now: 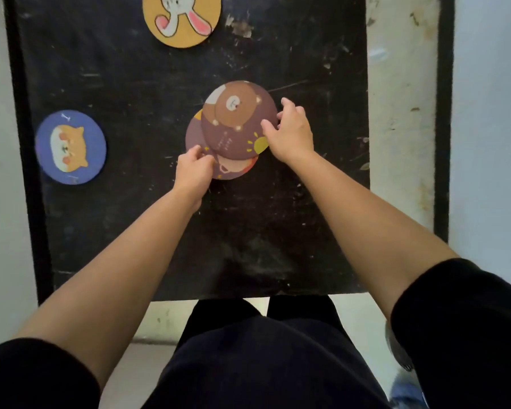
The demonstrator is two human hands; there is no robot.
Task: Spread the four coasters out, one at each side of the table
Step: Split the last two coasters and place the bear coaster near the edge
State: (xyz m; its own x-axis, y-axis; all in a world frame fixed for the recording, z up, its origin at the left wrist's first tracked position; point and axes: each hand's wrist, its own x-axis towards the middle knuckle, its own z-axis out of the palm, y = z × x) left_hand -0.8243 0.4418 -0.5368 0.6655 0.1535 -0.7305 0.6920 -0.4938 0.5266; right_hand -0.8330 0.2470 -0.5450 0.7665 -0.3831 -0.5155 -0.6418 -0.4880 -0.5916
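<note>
Two brown round coasters overlap at the middle of the black table (130, 231). The upper one, a brown bear coaster (233, 125), is tilted and lifted at its right edge, where my right hand (289, 131) grips it. Beneath it lies a second brown coaster (233, 169), and my left hand (194, 169) pinches its near-left edge. A yellow rabbit coaster (182, 19) rests flat at the table's far side. At the left side lies a blue cat coaster (71, 147), flat too.
The black table is scratched and scuffed, with its near edge just ahead of my legs. A pale wall or floor surrounds it, with a dark vertical strip (443, 113) to the right.
</note>
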